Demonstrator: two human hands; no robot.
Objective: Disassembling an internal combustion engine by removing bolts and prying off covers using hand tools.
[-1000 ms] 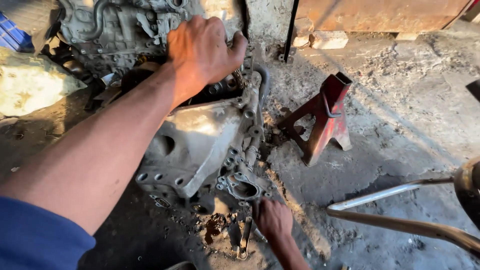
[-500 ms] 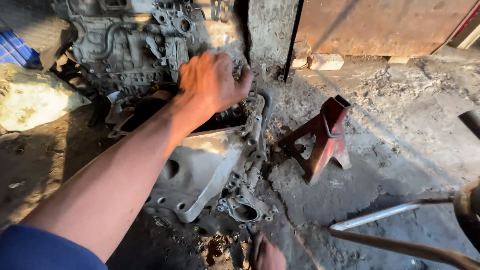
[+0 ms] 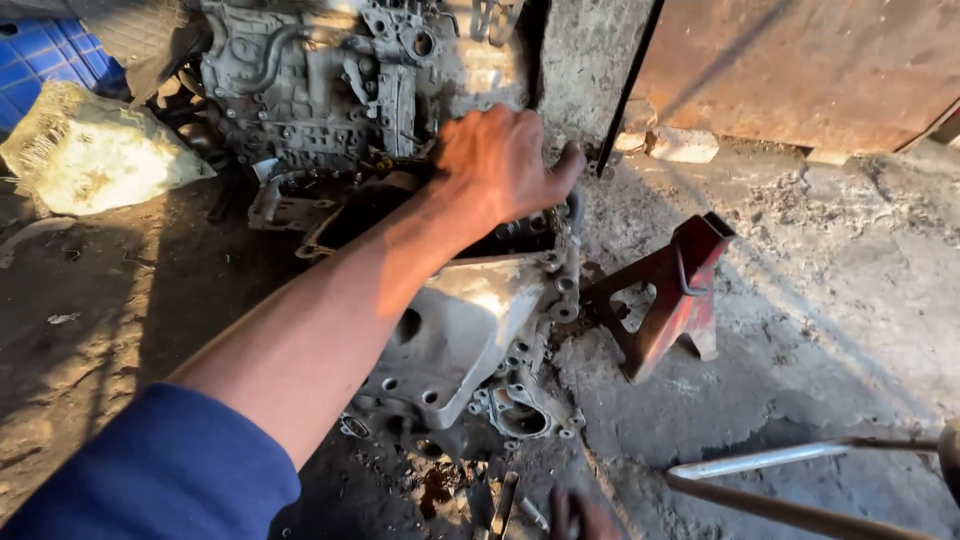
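Left hand (image 3: 500, 165) is clamped over the top edge of the grey gearbox casing (image 3: 470, 340), which lies on the dirt floor at frame centre. Right hand (image 3: 580, 515) barely shows at 6 o'clock, grip can't tell. Red jack stand (image 3: 665, 300) sits at the casing's 3 o'clock, just beside it.

— What are you touching?
— Your left hand (image 3: 505, 160) rests on the grey metal gearbox casing (image 3: 470, 340), greasy, lying tilted on the floor, centre frame, bolt holes along its rim.
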